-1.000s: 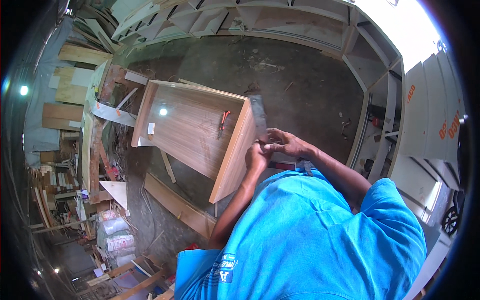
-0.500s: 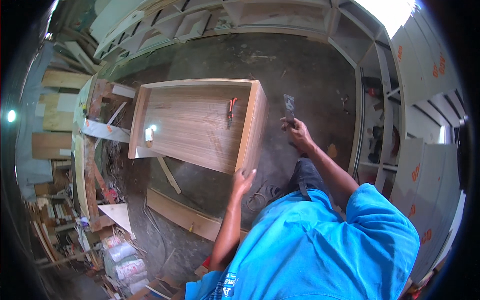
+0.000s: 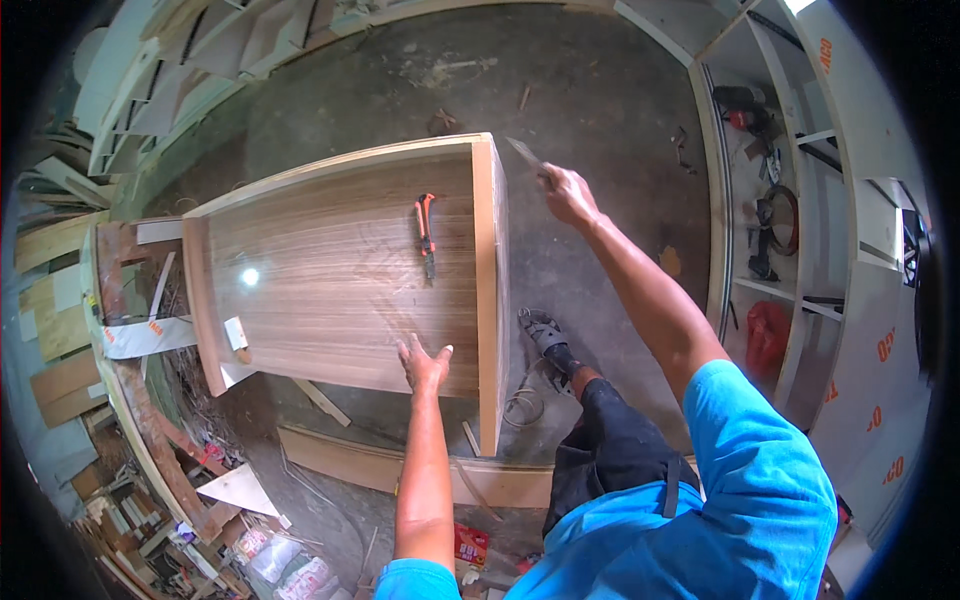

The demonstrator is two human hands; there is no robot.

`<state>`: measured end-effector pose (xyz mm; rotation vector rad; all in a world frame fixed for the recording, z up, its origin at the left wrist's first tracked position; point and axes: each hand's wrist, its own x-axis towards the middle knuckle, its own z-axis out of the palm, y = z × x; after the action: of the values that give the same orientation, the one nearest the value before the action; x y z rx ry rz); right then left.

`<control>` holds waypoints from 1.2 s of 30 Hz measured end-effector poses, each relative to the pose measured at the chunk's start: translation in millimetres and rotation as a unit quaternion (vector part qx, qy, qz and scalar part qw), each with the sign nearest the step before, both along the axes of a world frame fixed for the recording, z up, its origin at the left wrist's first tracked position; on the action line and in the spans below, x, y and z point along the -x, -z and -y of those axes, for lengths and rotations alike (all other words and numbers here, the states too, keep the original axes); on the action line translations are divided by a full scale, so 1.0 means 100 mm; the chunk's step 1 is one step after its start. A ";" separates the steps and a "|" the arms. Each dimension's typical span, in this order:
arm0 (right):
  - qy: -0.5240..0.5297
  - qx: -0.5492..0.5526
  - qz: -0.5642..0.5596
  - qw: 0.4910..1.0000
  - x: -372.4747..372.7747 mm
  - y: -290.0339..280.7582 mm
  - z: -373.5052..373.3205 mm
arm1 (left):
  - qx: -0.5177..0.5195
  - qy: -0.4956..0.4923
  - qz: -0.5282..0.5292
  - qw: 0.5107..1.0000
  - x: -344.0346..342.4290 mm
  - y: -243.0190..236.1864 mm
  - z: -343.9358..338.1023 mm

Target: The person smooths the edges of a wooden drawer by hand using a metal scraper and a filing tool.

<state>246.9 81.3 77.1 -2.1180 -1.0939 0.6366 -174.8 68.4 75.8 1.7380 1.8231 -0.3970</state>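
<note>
A shallow wooden box with a wood-grain panel inside lies in front of me. My left hand is over the panel near its close edge, fingers spread and nothing in them; whether the fingertips touch the surface I cannot tell. My right hand is closed round a putty knife, whose flat metal blade points at the box's far right corner. An orange and black utility knife lies on the panel, ahead of my left hand. A small white block rests at the panel's left end.
A wooden workbench frame stands at the left, with scrap boards beyond it. White shelving holding tools runs along the right. A long board lies on the floor near me. A coiled wire sits by my foot.
My left hand has moved from the box's near right corner to over the panel, its fingers spreading. The putty knife has swung left, closer to the box's far right corner. My view has shifted.
</note>
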 end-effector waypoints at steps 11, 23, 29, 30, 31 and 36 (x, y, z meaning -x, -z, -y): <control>0.009 -0.072 0.128 0.989 0.03 0.96 -1.11 | -0.047 0.080 0.010 0.996 -0.11 0.59 -0.39; 0.001 -0.142 0.126 0.982 0.25 1.00 -0.61 | -0.025 0.087 -0.009 0.996 -0.11 0.59 -0.41; -0.007 -0.106 0.148 0.983 0.09 0.98 -0.97 | -0.047 0.142 -0.023 0.989 -0.08 0.60 -0.36; -0.012 -0.097 0.160 0.982 0.13 0.99 -0.93 | -0.034 0.153 -0.036 0.987 -0.10 0.54 -0.36; -0.011 -0.096 0.160 0.982 0.19 1.00 -0.85 | -0.021 0.164 -0.048 0.985 -0.12 0.52 -0.35; -0.067 -0.094 0.162 0.980 0.55 1.00 -0.45 | -0.030 0.171 -0.066 0.983 -0.03 0.58 -0.31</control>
<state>192.3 126.8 -23.2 -2.0384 -1.4238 0.2361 -172.1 99.3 17.6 2.1189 1.6379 -0.6123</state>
